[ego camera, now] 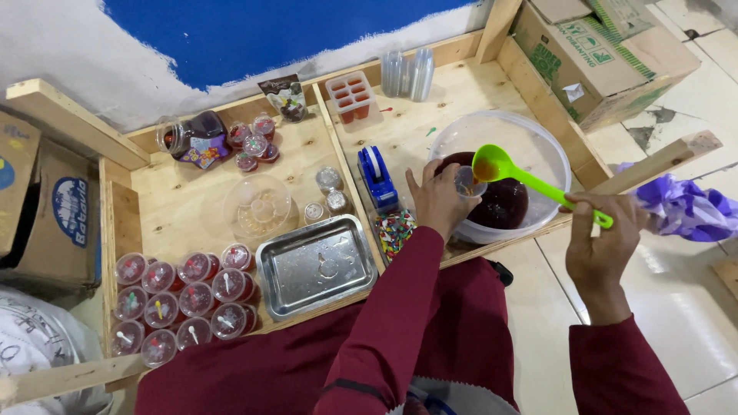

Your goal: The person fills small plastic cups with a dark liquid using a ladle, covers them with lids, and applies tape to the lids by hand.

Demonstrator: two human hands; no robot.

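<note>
My left hand [437,201] grips a small cup [467,182]; my right hand [602,237] clamps the green ladle [494,164] pouring. A dozen sealed cups [184,302] stand finished; dark liquid remains in the tub [538,138].

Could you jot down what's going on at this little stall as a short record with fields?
Left hand: left hand holds a small clear cup over the big clear bowl
Right hand: right hand grips a green ladle, its scoop tilted at the cup
Bowl contents: dark red liquid
Nearby: blue tape dispenser, metal tray, bag of coloured sprinkles
Bottom left: filled lidded cups in rows
Surface: wooden table
</note>
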